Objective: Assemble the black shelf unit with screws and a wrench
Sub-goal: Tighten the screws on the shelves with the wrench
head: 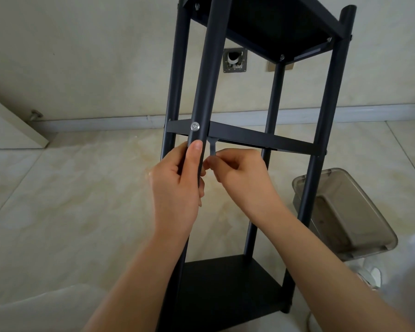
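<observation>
Three shelves were already on the black shelf unit [247,140], which stood on the tiled floor [82,188] close in front of me, near the wall. At the middle shelf [261,138], a silver screw [195,126] sat in the front left post [201,104]. My left hand [177,185] was wrapped around that post just below the screw, thumb pressed up the tube. My right hand [240,173] pinched the handle of a small flat wrench [212,147], whose head reached up to the shelf's underside just behind the post; I could not see a nut there.

I judged the step to be tightening this joint. To do it well, I would keep the post steady, seat the wrench head fully before turning, and use short swings, since the post crowded the handle.

A clear plastic bin [345,212] lay tilted on the floor to the right.
</observation>
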